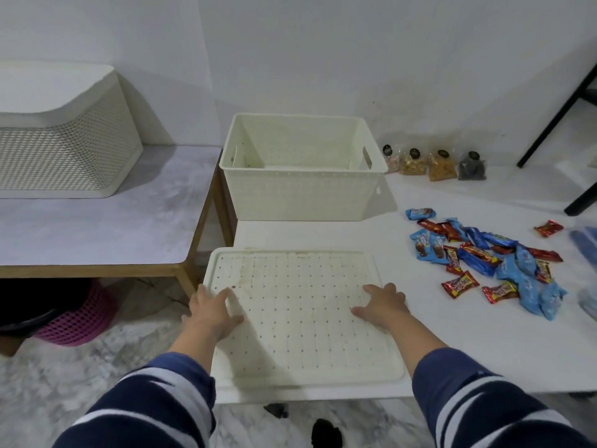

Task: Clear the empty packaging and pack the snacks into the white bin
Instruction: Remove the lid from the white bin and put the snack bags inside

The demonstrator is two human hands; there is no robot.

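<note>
While both hands lie flat, fingers spread, gripping nothing, left hand [211,307] and right hand [382,305] press the lid [300,318]; bin [302,166] stands behind, snacks [484,260] right.

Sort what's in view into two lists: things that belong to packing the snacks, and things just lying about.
For the job:
white bin, open and empty
its lid, flat under the left hand and right hand
pile of wrapped snacks
four clear snack bags by the wall

Lying about:
mesh basket on the side table
pink basket under that table
</note>
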